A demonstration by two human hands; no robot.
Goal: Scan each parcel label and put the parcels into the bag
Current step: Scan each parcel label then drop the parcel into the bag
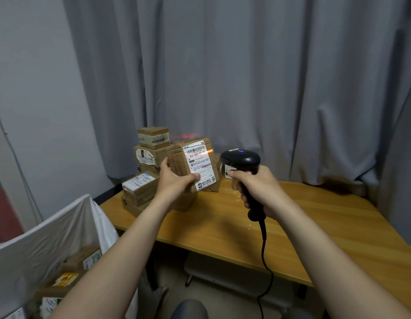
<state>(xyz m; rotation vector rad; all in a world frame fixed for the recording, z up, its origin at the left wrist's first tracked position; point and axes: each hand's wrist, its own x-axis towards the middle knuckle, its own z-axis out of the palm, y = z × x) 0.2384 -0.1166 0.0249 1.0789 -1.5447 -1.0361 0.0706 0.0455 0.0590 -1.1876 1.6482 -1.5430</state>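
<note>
The left hand [175, 180] grips 1 parcel [177, 157] from below, thumb on the lower edge of its label [201, 165], and holds it tilted above the desk [292, 215] near the far left corner. Just right of it, the right hand [257, 187] wraps its fingers round the handle of the black scanner [242, 158], whose orange beam falls across the label's barcode. More parcels [149, 155] are stacked behind the held one. The white bag [50, 231] stands off the desk's left edge.
</note>
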